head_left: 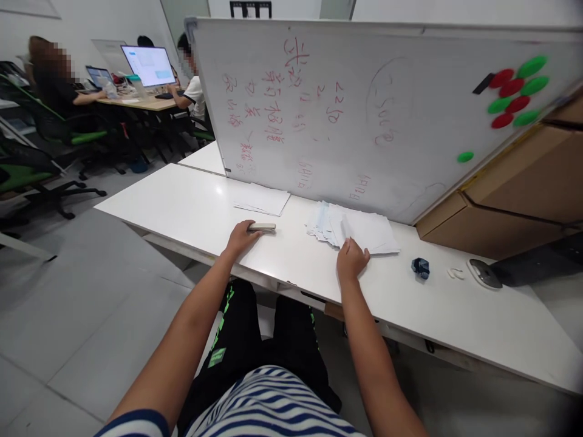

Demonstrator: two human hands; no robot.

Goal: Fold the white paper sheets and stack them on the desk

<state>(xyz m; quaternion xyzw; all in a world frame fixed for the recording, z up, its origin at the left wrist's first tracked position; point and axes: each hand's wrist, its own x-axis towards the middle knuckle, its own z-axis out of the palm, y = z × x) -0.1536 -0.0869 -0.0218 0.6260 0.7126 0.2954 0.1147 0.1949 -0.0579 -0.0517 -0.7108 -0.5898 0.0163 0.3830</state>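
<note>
My left hand [243, 238] is closed around the back end of a beige stapler [265, 227], which lies on the white desk. Its front end points to the right. My right hand [352, 260] is at the front edge of a loose stack of white paper [374, 230]. Its fingers pinch a paper sheet [345, 227] that curls up from the pile. Ragged, bluish papers [321, 220] stick out at the stack's left side. Farther left, behind the stapler, a few flat white sheets [261, 199] rest on the desk.
A whiteboard [282, 109] with red writing and round magnets stands along the desk's back edge. To the right are a dark blue crumpled-looking object [420, 268], small white pieces [455, 274], a grey oval object [484, 274] and cardboard boxes [523, 176]. People sit at another desk [136, 104].
</note>
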